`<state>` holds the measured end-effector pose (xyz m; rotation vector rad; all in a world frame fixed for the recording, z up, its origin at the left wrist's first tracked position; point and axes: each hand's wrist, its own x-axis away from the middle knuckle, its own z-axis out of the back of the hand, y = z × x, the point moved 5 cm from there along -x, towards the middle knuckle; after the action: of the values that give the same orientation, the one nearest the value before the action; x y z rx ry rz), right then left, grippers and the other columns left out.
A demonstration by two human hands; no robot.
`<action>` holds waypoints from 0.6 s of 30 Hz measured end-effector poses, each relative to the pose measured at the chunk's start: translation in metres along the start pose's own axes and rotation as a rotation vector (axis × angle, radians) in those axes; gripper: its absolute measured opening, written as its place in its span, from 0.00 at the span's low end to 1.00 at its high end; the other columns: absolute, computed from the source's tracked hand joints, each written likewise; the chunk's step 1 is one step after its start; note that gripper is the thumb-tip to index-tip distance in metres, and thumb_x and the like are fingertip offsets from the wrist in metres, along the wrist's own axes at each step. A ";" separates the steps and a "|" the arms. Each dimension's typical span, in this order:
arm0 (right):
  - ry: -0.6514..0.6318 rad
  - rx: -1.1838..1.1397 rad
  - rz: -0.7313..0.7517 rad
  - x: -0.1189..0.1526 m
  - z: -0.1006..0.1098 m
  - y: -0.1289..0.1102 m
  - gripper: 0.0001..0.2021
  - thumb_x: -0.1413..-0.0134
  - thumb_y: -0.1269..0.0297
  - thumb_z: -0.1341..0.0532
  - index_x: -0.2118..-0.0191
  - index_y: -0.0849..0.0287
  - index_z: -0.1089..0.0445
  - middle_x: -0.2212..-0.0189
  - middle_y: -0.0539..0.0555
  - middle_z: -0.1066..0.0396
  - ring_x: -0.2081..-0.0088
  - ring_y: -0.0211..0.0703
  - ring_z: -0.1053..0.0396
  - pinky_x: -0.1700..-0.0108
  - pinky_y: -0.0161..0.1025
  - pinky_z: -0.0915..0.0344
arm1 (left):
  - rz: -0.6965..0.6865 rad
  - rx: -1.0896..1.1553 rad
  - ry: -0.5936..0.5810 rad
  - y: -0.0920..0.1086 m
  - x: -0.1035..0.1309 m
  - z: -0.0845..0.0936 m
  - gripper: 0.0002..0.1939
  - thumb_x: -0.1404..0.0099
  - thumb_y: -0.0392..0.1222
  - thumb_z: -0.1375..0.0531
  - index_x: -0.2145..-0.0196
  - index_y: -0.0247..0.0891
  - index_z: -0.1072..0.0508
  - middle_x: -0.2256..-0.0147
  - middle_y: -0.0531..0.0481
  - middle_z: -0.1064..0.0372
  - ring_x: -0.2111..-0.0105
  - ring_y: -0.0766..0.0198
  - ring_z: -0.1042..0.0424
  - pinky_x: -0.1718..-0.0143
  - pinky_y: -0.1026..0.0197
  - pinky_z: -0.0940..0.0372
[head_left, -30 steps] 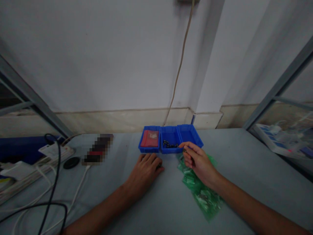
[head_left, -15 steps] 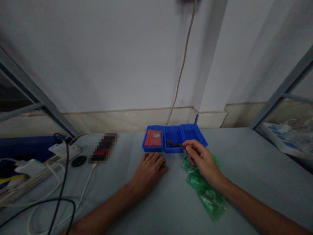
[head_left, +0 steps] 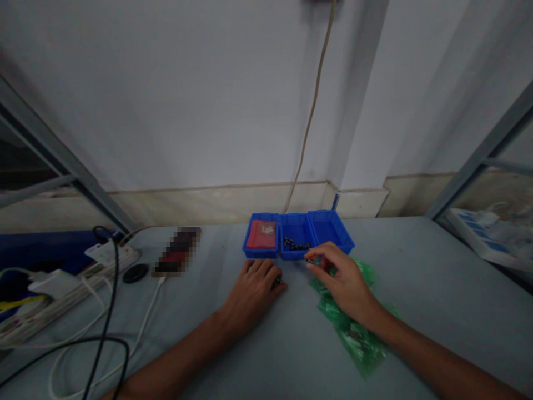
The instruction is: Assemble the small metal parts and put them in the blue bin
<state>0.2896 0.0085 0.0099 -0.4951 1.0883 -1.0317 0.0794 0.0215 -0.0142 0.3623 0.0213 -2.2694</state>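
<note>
My left hand (head_left: 259, 288) rests on the table with its fingers curled round small dark metal parts (head_left: 277, 282), partly hidden by the fingers. My right hand (head_left: 339, 278) pinches a small metal part (head_left: 310, 260) between thumb and forefinger, just in front of the middle blue bin (head_left: 296, 225). Several small dark parts (head_left: 291, 243) lie in that bin. To its left, another blue bin (head_left: 260, 255) holds a red packet (head_left: 261, 235). The right blue bin (head_left: 328, 228) has nothing visible in it. Green plastic bags (head_left: 360, 344) lie under and beside my right hand.
A phone (head_left: 177, 253) with a white cable lies at the left, near a black round object (head_left: 135, 273). Power strips (head_left: 62, 294) and loose cables (head_left: 114, 289) fill the left edge. A white tray (head_left: 483, 239) sits at the far right.
My right hand has drawn back from the middle bin's front edge, slightly down and left at the fingertips, with a small part now visible in the pinch. My left hand has stayed in place.
</note>
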 end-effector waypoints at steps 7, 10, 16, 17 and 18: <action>-0.016 -0.571 -0.415 -0.002 -0.011 0.020 0.15 0.36 0.49 0.33 0.52 0.53 0.23 0.67 0.51 0.26 0.76 0.37 0.38 0.77 0.35 0.44 | 0.006 -0.004 -0.020 0.001 0.000 0.002 0.08 0.26 0.45 0.35 0.56 0.40 0.27 0.55 0.48 0.26 0.55 0.53 0.29 0.49 0.49 0.39; 0.036 -0.702 -0.527 -0.001 -0.011 0.026 0.16 0.40 0.48 0.30 0.56 0.55 0.22 0.73 0.48 0.33 0.77 0.35 0.41 0.78 0.32 0.45 | 0.007 0.004 -0.018 0.001 0.000 0.003 0.07 0.25 0.46 0.35 0.56 0.41 0.27 0.56 0.48 0.26 0.55 0.53 0.29 0.49 0.49 0.39; 0.061 -0.849 -0.596 -0.002 -0.009 0.031 0.15 0.45 0.52 0.27 0.58 0.56 0.22 0.74 0.46 0.37 0.78 0.33 0.46 0.78 0.31 0.49 | 0.012 0.014 -0.022 0.001 0.001 0.003 0.07 0.24 0.46 0.36 0.57 0.40 0.27 0.56 0.48 0.26 0.55 0.53 0.29 0.49 0.49 0.39; 0.065 -0.844 -0.589 -0.002 -0.009 0.030 0.15 0.45 0.52 0.27 0.57 0.56 0.22 0.73 0.47 0.36 0.77 0.33 0.46 0.78 0.31 0.49 | 0.008 0.012 -0.022 0.001 0.001 0.003 0.07 0.25 0.46 0.36 0.57 0.40 0.27 0.56 0.48 0.26 0.55 0.52 0.29 0.49 0.48 0.39; 0.068 -0.813 -0.577 -0.002 -0.008 0.030 0.15 0.43 0.52 0.28 0.56 0.56 0.22 0.72 0.48 0.34 0.77 0.34 0.45 0.78 0.32 0.48 | 0.006 0.010 -0.023 0.002 0.001 0.003 0.08 0.25 0.46 0.36 0.57 0.40 0.27 0.56 0.48 0.26 0.55 0.52 0.29 0.49 0.48 0.39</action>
<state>0.2954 0.0259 -0.0152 -1.5018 1.4550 -1.0650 0.0795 0.0197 -0.0115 0.3410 -0.0026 -2.2682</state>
